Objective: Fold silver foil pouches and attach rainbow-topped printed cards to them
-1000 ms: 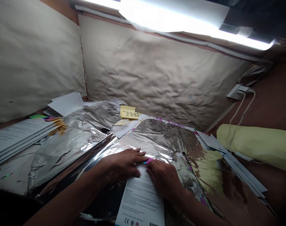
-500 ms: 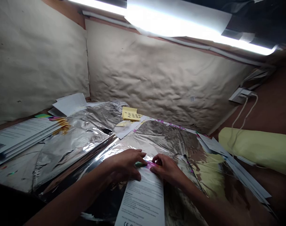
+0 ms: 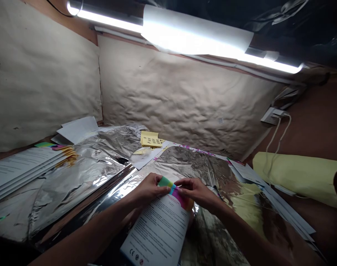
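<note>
A white printed packet [image 3: 157, 229] with lines of text and small marks at its lower end tilts up in front of me. Bands of green, blue, magenta and orange run across its top edge. My left hand [image 3: 150, 189] grips the upper left corner, thumb on the printed face near the green band. At the top edge, right of the blue band, the fingers and thumb of my right hand [image 3: 194, 192] close on the packet. The packet's underside and some fingertips are hidden.
Similar packets [image 3: 27, 164] are stacked at left. Crinkled silver foil [image 3: 185, 162] covers the tabletop. Yellow notes [image 3: 150, 139] sit near the back wall; white sheets [image 3: 282, 203] and a pale yellow roll [image 3: 298, 175] lie at right. White cables [image 3: 278, 136] hang from a socket.
The packet's top has come up and tilted, so more of its coloured bands and printed face shows. My left hand has gone from loosely spread fingers to gripping the corner.
</note>
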Motion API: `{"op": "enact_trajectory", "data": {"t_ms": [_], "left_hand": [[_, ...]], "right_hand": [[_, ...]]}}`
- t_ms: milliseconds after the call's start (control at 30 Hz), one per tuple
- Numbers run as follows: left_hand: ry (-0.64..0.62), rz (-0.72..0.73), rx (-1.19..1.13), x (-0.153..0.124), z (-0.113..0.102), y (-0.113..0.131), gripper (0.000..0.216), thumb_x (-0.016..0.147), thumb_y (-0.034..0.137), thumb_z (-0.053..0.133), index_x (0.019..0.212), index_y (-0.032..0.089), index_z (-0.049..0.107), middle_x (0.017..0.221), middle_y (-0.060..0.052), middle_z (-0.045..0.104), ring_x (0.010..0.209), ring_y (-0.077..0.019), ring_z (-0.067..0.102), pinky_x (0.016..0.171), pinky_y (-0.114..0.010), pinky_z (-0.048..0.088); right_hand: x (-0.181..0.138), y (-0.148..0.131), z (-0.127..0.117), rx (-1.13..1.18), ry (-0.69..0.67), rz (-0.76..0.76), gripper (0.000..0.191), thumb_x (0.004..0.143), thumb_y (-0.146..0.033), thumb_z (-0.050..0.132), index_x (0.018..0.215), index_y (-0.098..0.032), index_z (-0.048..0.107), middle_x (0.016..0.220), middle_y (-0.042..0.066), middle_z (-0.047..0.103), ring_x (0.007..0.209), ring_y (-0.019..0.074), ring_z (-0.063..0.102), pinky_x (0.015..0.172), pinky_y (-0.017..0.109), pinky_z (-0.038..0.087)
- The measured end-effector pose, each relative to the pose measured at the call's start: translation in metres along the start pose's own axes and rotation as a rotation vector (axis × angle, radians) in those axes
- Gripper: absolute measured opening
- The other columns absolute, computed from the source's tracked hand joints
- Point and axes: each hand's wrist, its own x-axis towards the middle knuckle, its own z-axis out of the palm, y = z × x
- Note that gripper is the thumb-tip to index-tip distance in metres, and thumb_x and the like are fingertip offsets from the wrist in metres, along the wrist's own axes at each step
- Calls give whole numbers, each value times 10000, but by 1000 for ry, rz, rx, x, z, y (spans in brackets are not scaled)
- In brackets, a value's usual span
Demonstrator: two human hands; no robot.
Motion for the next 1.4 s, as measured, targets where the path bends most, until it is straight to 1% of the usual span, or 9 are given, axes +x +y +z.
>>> {"op": "enact_trajectory", "data": {"t_ms": [100,300,433,600,867,1033,1100,1233,1400], "left_hand": [[30,42,33,1,-3,-3,321,689,387,757,818,95,717,665,-8,630,581,-124,515,553,-230,361],[98,105,75,2,-6,-5,208,703,309,740,677,120,657,585,46,512,542,-90,406,493,-218,253],[105,123,37,0,-5,1,217,713,319,746,715,114,674,609,34,545,561,-95,436,512,-213,281],[10,122,-94,-2,-8,10,331,697,391,778,844,101,718,723,-24,654,630,-132,544,612,-237,407],[-61,106,-187,0,-10,7,387,693,403,811,904,89,726,812,-67,702,681,-149,596,664,-254,446],[8,127,-209,1,-9,9,395,696,414,816,904,91,728,809,-61,711,685,-143,605,659,-239,442],[26,133,-204,1,-8,9,412,702,425,812,935,96,726,840,-66,720,702,-153,620,671,-247,453],[42,142,-165,6,-4,5,464,735,485,769,967,88,700,856,-90,719,696,-171,640,670,-271,472],[186,131,-6,9,-2,13,759,712,610,727,1266,119,559,967,-128,704,817,-252,675,775,-390,515]], "right_hand": [[6,-13,4,-308,-44,-36,232,761,-290,676,953,-164,714,787,24,701,691,160,600,614,245,406],[11,-30,32,-951,260,-39,229,758,-152,589,954,-234,673,825,17,716,750,192,615,647,273,364],[17,-32,21,-689,74,-51,319,792,-171,606,1104,-210,659,975,49,712,853,221,623,743,313,414],[21,-19,-19,103,-295,10,334,824,-410,704,1033,-149,716,913,49,699,811,161,633,760,269,469],[10,14,-23,209,112,-23,397,631,-448,860,881,-165,738,836,65,706,791,211,658,817,388,505],[-8,5,-43,59,608,-234,597,681,-570,795,1166,-244,674,1313,103,599,1242,267,527,1096,404,353],[-18,4,-41,115,563,-164,638,744,-674,690,1182,-211,668,1297,134,610,1156,280,601,1035,434,428],[-26,16,-14,164,165,-18,624,748,-735,637,818,-121,726,696,70,692,618,198,663,664,351,552],[-22,29,9,240,238,-91,535,758,-672,671,818,-144,738,648,36,675,587,199,641,584,318,543]]}}
